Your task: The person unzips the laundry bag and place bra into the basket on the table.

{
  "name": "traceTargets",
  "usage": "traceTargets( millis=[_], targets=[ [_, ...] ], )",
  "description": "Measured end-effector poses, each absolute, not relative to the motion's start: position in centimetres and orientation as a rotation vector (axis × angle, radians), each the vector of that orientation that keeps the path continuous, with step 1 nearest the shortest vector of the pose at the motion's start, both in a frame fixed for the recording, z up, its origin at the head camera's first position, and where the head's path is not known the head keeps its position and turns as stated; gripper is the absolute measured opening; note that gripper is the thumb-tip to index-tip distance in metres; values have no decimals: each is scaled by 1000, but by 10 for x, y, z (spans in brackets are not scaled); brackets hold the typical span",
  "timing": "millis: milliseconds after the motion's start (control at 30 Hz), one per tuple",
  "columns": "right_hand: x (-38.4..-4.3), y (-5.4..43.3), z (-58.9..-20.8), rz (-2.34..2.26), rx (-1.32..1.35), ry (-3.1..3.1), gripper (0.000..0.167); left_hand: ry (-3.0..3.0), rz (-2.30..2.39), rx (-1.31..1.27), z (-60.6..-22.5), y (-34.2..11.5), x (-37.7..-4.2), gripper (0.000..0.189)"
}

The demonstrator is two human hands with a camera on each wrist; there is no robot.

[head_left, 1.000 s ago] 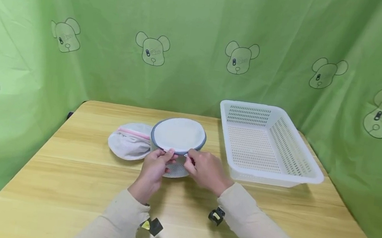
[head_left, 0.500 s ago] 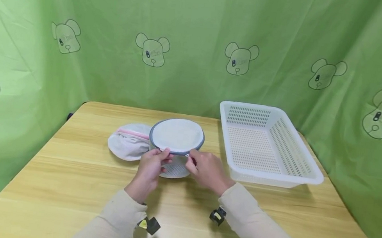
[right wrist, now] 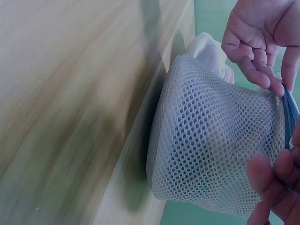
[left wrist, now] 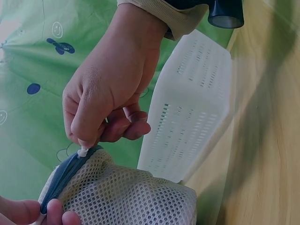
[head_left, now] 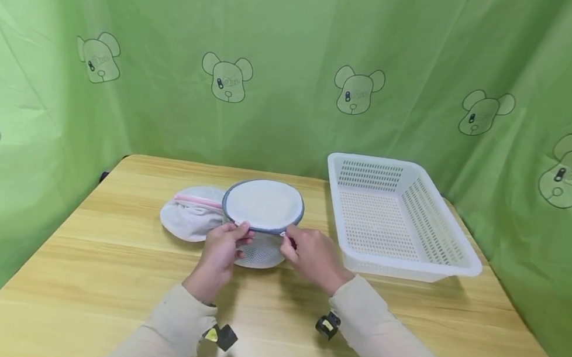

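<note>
A round mesh laundry bag (head_left: 261, 252) stands upright on the table, with a white top and a blue-grey zipper (head_left: 266, 230) around its rim. My left hand (head_left: 221, 249) pinches the zipper edge at the front left of the rim. At the front right, my right hand (head_left: 311, 255) pinches the small white zipper pull (left wrist: 83, 152) between thumb and curled finger. In the right wrist view, the bag's mesh side sags in soft folds below the zipper. A second white laundry bag (head_left: 190, 220) with a pink zipper (head_left: 201, 200) lies flattened just left of the upright one.
A white plastic basket (head_left: 406, 264) with slotted walls stands at the right of the wooden table (head_left: 110, 282). Green curtains (head_left: 281, 131) with bear-head drawings hang behind and at both sides. Nothing shows inside the basket.
My left hand has shifted left, the bag slightly with it. My right hand and the zipper pull have edged right along the rim, so the gap between the hands is wider.
</note>
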State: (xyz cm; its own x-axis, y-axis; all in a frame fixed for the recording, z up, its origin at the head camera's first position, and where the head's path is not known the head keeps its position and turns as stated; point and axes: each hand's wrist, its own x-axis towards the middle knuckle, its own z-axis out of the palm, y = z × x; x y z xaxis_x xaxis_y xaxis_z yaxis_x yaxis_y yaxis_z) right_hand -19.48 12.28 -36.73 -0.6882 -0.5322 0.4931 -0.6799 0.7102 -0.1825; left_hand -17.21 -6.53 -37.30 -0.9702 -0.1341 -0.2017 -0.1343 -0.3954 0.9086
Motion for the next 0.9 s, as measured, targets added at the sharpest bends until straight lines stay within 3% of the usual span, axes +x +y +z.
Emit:
traceTargets(
  millis=[900],
  targets=[
    [-195,126,-364,512,892,-2575,24,1704,2598,-419,-372,-71,-172,13]
  ],
)
